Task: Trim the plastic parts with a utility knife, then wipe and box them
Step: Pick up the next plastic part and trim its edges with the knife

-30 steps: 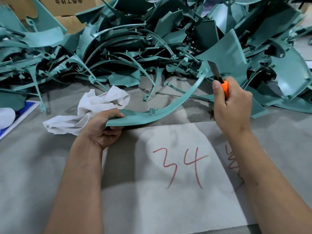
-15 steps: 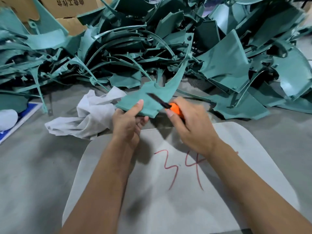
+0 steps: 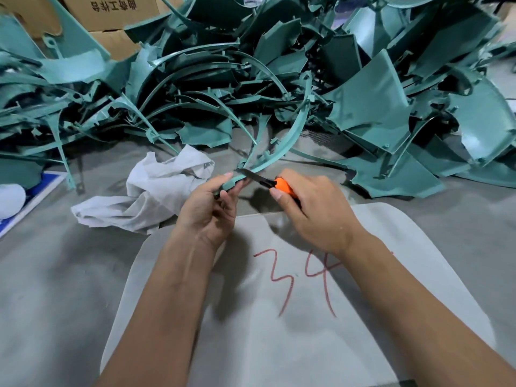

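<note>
My left hand (image 3: pixel 212 208) grips the near end of a long curved teal plastic part (image 3: pixel 298 132), which arcs up and away over the pile. My right hand (image 3: pixel 312 210) holds an orange utility knife (image 3: pixel 282 186). Its blade points left and lies against the part's edge just beyond my left fingers. A crumpled white wiping cloth (image 3: pixel 150 196) lies on the table left of my hands.
A big heap of teal plastic parts (image 3: pixel 377 107) fills the back of the grey table. Cardboard boxes (image 3: pixel 111 15) stand behind it at upper left. A pale mat (image 3: pixel 377 317) marked "34" in red lies under my forearms. A blue-and-white object (image 3: pixel 25 199) sits at the left edge.
I have turned the part so it now stands on edge and arcs upward. My right hand brought the knife from the far end to the near end, blade against the part by my left fingers.
</note>
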